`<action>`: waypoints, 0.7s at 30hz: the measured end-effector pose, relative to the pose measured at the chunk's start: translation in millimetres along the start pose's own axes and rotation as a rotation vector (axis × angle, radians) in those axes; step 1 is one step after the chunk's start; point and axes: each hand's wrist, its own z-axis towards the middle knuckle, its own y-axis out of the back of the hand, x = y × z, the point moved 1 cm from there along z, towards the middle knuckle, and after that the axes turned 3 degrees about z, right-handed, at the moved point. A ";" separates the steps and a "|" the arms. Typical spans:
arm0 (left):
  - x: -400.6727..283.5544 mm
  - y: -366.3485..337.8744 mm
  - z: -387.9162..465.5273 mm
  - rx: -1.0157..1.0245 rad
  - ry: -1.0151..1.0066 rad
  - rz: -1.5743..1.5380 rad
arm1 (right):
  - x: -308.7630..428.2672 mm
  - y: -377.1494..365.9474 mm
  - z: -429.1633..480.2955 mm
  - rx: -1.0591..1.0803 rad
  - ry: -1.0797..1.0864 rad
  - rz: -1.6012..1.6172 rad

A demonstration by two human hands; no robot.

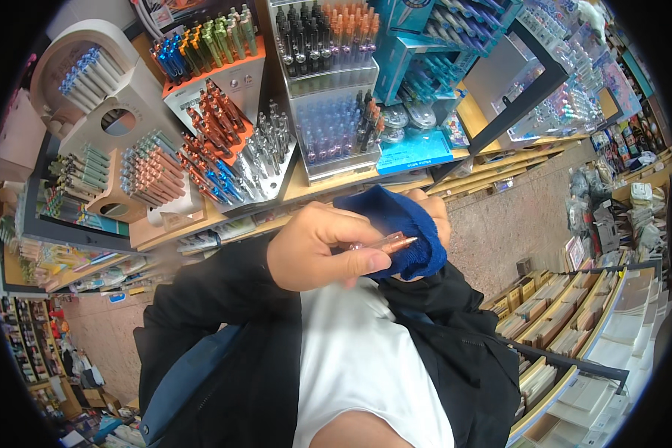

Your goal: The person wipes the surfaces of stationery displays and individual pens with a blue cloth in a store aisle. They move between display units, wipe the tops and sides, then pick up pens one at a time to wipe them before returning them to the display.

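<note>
My left hand [325, 246] grips a clear pen with an orange-copper tip section [389, 243] between thumb and fingers, its point facing right. Against the pen's tip lies a dark blue cloth [409, 218], bunched and draped over my right hand [434, 213], which holds it from behind. Most of the right hand's fingers are hidden by the cloth. Beyond the hands, a clear acrylic display stand [336, 84] carries black, orange and clear purple-tinted pens. To its left, copper-orange pens [215, 120] stand in an orange and white display.
Wooden shelf edges [313, 187] run below the displays, close past my hands. A rounded beige pen stand [140, 84] is at the left, a teal pen display [406, 61] at the upper right. Racks of paper goods [554, 313] stand at the lower right, beside the speckled floor [481, 241].
</note>
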 end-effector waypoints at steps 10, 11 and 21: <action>7.1 4.5 4.8 -0.212 -0.313 0.438 | 16.9 -13.7 4.9 -0.311 -0.259 0.239; 6.9 5.2 4.7 -0.235 -0.327 0.491 | 16.3 -10.8 8.3 -0.273 -0.213 0.226; -13.4 26.8 21.9 -0.265 -0.575 1.504 | -0.2 -15.4 31.2 -0.375 -0.625 0.115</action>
